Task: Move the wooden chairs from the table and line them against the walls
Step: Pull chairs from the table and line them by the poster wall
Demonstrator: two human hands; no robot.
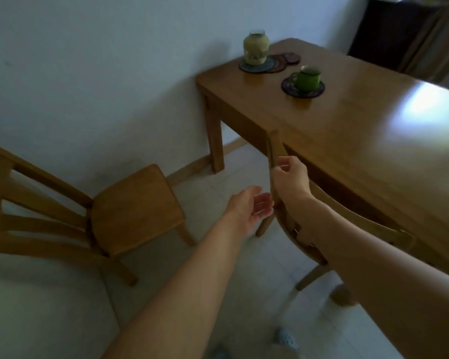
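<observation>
Your right hand (290,174) is curled around the top corner of a wooden chair (347,218) that is pushed in at the bench (347,130). Your fingers are closed on the chair's back post. Your left hand (249,208) is open, palm up, just beside the same chair's back, and it holds nothing.

A second wooden chair (130,211) stands to your left, near the white wall (88,73), with its seat facing the bench. It is well apart from the chair you hold.

On the bench, near the far corner, a pale jar (255,47) sits on a dark round mat (257,66). More small round mats (288,59) lie next to it. A green mug (307,79) sits on another dark mat (288,88) closer to you. No words or labels can be read on any of them; the picture is a bit blurry.

The bench edge is right behind the chair you hold. The floor (231,182) is pale tiles.
</observation>
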